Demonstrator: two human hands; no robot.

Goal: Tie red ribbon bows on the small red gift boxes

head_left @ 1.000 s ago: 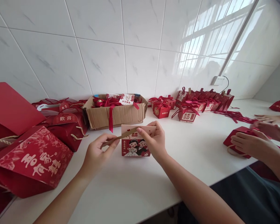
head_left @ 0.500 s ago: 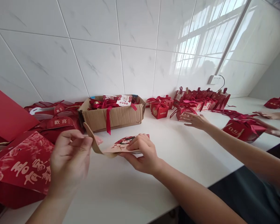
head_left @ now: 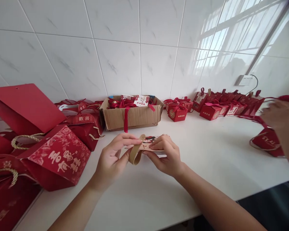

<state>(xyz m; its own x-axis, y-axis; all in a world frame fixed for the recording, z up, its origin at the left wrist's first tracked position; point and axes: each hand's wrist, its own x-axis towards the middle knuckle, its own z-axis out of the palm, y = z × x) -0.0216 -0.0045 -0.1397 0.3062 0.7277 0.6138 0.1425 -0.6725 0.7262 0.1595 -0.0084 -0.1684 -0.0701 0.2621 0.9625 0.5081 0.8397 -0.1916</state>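
Observation:
A small printed box (head_left: 149,144) with a picture on its pale face lies between my hands, just above the white table. My right hand (head_left: 167,154) grips its right side, thumb below and fingers on top. A tan strap (head_left: 135,154) forms a loop at the left end of the box. My left hand (head_left: 115,154) pinches this strap between thumb and fingers. The underside of the box is hidden.
Behind stands a cardboard box (head_left: 132,118) of red ribbons and cards. Large red gift boxes (head_left: 62,157) crowd the left. Small red boxes (head_left: 177,113) line the wall to the right. Another person's hand (head_left: 276,115) is near a red box (head_left: 267,141) at the right on the white table (head_left: 144,199).
The strap has bent round into a loop, and my left hand has moved in closer to my right hand. The view has shifted left. The other person's hand has left the small boxes.

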